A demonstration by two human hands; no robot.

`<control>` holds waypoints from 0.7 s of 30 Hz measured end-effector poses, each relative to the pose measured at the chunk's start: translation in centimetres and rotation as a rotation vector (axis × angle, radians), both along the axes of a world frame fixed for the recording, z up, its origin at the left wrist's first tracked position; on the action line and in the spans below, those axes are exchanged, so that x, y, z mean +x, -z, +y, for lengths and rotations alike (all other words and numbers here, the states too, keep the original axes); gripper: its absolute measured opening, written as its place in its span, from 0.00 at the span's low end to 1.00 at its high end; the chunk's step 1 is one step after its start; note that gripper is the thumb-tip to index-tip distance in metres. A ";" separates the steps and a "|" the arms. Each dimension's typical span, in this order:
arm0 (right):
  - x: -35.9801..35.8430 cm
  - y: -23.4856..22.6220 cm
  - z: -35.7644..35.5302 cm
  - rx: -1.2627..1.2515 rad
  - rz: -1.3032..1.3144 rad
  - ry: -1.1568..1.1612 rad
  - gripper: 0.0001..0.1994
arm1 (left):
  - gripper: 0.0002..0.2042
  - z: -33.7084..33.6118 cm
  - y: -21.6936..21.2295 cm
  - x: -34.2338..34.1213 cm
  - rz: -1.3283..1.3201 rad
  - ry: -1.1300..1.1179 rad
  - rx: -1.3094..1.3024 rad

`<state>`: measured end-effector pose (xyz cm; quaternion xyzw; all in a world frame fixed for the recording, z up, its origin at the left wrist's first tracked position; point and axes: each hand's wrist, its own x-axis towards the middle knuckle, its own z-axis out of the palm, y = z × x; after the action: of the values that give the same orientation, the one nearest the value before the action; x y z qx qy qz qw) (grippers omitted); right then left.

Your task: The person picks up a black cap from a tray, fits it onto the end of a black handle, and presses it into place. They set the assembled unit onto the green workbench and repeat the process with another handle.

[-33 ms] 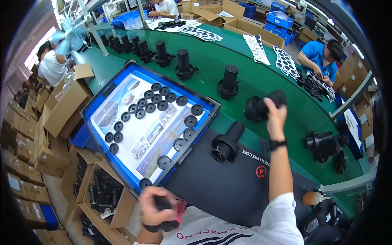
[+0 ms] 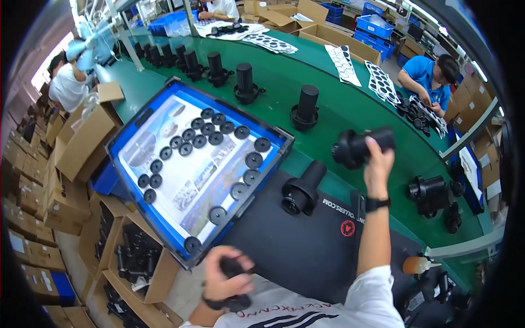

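Head view, right hand: right hand (image 2: 377, 164) raised at 2 o'clock, grip wrapped around a black tube part (image 2: 358, 146) held sideways above the counter (image 2: 322, 65); wide flange end points left, likely to keep that end in sight.
Head view, left hand: left hand (image 2: 227, 281) low at 6 o'clock, close to the body, grip closed on a small black piece (image 2: 232, 268); its shape is mostly hidden by fingers.
Nearby: second tube part (image 2: 302, 188) lies tipped on the black mat (image 2: 306, 246), between the hands.
Tray: blue tray (image 2: 164, 87) at 10 o'clock holds loose black caps (image 2: 253, 160), within left reach.
Surface: green counter, more tube parts standing upright in a row (image 2: 243, 82) toward 12 o'clock.
Room: cardboard boxes (image 2: 82, 142) at 9 o'clock; other people seated at 11 and 2 o'clock.
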<state>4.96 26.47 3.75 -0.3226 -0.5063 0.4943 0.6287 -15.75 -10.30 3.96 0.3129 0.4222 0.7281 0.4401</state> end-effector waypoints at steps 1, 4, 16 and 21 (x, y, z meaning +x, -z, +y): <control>1.3 -2.4 -3.6 0.001 0.099 -0.009 0.21 | 0.25 0.9 -0.2 2.8 -0.208 0.067 -0.164; 4.0 -3.6 -10.3 -0.012 0.202 0.016 0.21 | 0.24 4.8 3.8 6.9 -0.473 0.337 -0.133; 12.8 3.6 -24.1 -0.361 0.956 0.053 0.25 | 0.24 7.7 4.6 13.2 -0.438 0.832 0.040; 13.7 5.1 -26.1 -0.207 0.996 0.014 0.27 | 0.26 7.4 4.6 15.5 -0.309 0.813 0.075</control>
<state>18.63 0.37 -1.31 -0.1119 -0.0910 0.6314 0.7619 -0.29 -2.90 -0.61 0.3568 0.1669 0.5488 0.7373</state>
